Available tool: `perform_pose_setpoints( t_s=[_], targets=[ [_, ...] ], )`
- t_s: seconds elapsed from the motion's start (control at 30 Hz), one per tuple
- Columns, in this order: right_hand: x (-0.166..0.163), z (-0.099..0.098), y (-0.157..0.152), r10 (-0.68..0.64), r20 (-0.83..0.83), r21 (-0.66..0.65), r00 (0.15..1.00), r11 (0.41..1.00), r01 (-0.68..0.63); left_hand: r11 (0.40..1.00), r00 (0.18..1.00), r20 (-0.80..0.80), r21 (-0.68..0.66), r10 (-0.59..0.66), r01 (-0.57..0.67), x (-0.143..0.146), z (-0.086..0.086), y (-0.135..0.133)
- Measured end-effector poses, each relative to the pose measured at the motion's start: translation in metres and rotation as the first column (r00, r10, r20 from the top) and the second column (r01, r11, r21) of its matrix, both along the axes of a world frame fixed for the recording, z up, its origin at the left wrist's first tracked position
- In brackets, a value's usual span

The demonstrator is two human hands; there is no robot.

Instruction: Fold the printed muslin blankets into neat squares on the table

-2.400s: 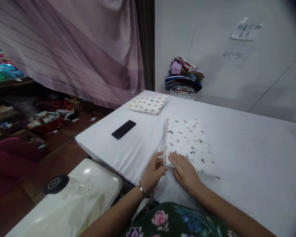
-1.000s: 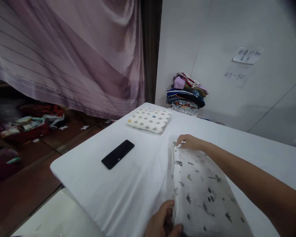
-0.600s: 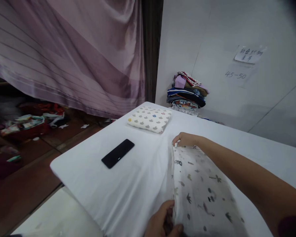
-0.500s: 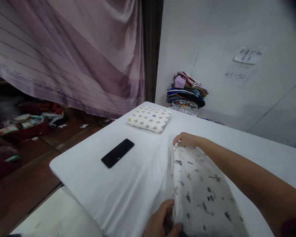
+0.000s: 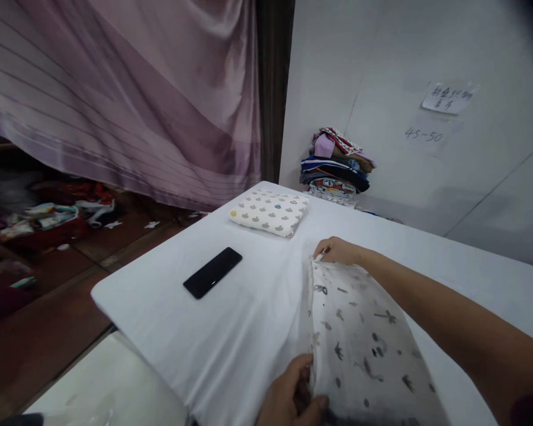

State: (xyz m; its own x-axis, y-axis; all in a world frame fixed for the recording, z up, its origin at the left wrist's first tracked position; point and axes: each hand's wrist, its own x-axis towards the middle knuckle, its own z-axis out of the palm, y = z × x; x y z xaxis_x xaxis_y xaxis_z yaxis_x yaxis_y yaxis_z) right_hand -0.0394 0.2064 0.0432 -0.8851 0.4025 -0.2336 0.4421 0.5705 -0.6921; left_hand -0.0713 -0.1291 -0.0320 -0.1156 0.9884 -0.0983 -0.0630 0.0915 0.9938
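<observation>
A white cloth (image 5: 359, 337) printed with small grey leaves and animals lies folded on the white-covered table (image 5: 160, 331), close to me. At its far left corner, my right hand (image 5: 337, 249) pinches the edge, a bit of white fabric showing between thumb and finger. My left hand (image 5: 291, 393) is closed round the near part of the same left edge, with its thumb on top. Beyond them rests a folded cloth with grey duck-like shapes (image 5: 270, 213), which neither hand touches.
A black phone (image 5: 213, 272) lies on the table left of the hands. Behind the table's far edge rises a stack of folded clothes (image 5: 335, 168) against the wall. A pink curtain (image 5: 160, 100) hangs at the left, above a cluttered floor. Handwritten paper signs (image 5: 448, 99) are on the wall.
Almost nothing differs. Both hands keep their hold on the printed cloth's left edge, and the view has shifted very slightly.
</observation>
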Motion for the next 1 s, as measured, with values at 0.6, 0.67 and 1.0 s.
perform_pose_setpoints(
  t_s=[0.6, 0.67, 1.0],
  targets=[
    [0.001, 0.012, -0.006, 0.066, 0.014, -0.113, 0.998, 0.992, -0.064, 1.000, 0.999, -0.042, 0.004, -0.007, 0.007, -0.001, 0.001, 0.000],
    [0.004, 0.014, -0.008, 0.041, -0.011, -0.160, 0.999, 0.986, -0.042, 1.000, 0.999, -0.034, 0.013, -0.006, 0.006, -0.001, 0.002, 0.000],
    [0.001, 0.020, -0.008, 0.074, 0.055, -0.090, 0.996, 0.994, -0.069, 1.000, 0.999, -0.034, 0.001, 0.018, -0.018, 0.001, 0.002, 0.000]
  ],
)
